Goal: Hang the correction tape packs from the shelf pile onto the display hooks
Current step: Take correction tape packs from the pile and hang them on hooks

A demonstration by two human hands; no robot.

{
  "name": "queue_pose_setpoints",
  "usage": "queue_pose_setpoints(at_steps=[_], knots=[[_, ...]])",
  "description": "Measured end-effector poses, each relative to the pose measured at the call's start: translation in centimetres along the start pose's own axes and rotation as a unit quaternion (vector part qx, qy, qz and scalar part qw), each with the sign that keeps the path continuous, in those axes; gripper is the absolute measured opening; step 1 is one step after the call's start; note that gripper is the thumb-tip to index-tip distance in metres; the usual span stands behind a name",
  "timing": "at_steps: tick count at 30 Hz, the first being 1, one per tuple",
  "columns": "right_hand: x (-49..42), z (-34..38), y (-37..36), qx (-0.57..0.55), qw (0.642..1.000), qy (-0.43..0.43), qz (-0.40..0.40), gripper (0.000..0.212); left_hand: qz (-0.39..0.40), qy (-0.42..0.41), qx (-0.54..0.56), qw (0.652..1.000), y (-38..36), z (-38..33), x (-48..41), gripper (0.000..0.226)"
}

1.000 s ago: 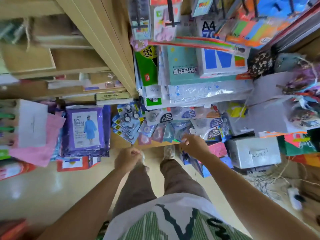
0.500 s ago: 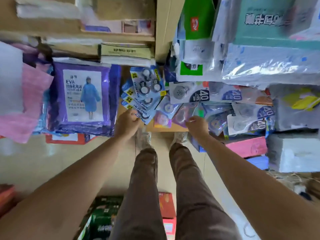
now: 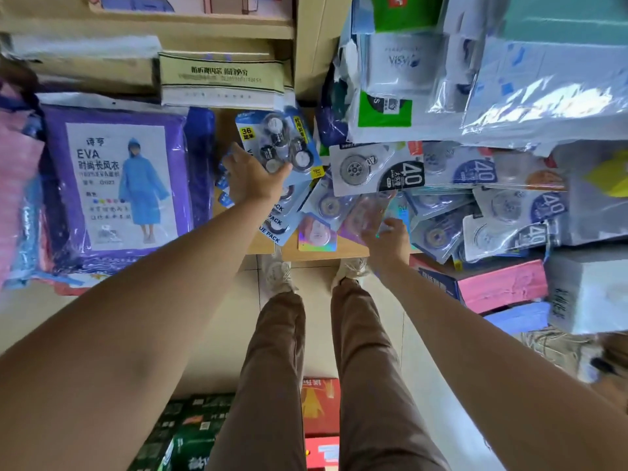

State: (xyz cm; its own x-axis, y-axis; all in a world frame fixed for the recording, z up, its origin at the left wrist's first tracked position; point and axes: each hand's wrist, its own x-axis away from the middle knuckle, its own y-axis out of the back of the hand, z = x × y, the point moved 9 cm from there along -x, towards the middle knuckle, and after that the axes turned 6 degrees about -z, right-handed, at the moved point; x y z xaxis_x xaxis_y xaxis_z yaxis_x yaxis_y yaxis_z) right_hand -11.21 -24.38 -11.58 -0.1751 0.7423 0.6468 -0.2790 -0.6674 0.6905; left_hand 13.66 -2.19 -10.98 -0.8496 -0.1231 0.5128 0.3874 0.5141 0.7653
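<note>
The wooden shelf point(image 3: 346, 253) in front of me carries a loose pile of correction tape packs point(image 3: 441, 212) across its middle and right. A purple raincoat packet point(image 3: 115, 185) lies at its left. Plastic-wrapped paper stacks point(image 3: 543, 90) sit far right, overlapping the pile.

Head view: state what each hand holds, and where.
Left hand grips the blue 36 value pack by its near edge. Right hand pinches a clear correction tape pack by its near corner.

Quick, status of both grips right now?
Left grip: holds the blue multi-tape pack.
Right grip: pinches a clear iridescent pack on the pile.
</note>
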Motion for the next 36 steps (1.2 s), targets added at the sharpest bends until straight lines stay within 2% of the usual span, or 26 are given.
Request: queue_pose_setpoints(at_steps=[4, 10, 13, 17, 23, 28, 30, 36], knots=[[-0.3, -0.3, -0.4, -0.083, 0.995, -0.054, 0.029, 0.044, -0.017, 0.009, 0.067, 0.998, 0.6, 1.9, -0.5, 0.083], [0.0, 0.6, -1.7, -0.113, 0.989, -0.054, 0.075, 0.037, -0.018, 0.043, 0.171, 0.984, 2.7, 6.1, 2.7, 0.062], [0.1, 1.3, -2.3, -0.114, 0.988, -0.057, 0.092, 0.026, -0.025, 0.043, 0.194, 0.980, 3.6, 7.4, 5.2, 0.064], [0.4, 1.8, -2.7, -0.105, 0.988, -0.066, 0.096, 0.019, -0.008, 0.046, 0.205, 0.978, 4.3, 8.7, 8.5, 0.050], [3.2, -0.8, -0.7, -0.081, 0.982, -0.113, 0.130, 0.013, 0.012, -0.013, 0.163, 0.986, 5.8, 7.6, 11.7, 0.037], [6.5, -2.6, 4.4, -0.059, 0.987, -0.063, 0.133, 0.019, 0.048, -0.077, 0.116, 0.989, 8.3, 4.9, 14.3, 0.043], [7.6, -2.7, 6.5, -0.054, 0.990, -0.035, 0.129, 0.015, 0.073, -0.094, 0.097, 0.988, 9.0, 4.0, 15.1, 0.042], [12.2, 0.6, 16.2, -0.095, 0.992, 0.057, 0.066, 0.022, 0.085, -0.198, 0.066, 0.974, 15.4, -3.4, 20.1, 0.044]])
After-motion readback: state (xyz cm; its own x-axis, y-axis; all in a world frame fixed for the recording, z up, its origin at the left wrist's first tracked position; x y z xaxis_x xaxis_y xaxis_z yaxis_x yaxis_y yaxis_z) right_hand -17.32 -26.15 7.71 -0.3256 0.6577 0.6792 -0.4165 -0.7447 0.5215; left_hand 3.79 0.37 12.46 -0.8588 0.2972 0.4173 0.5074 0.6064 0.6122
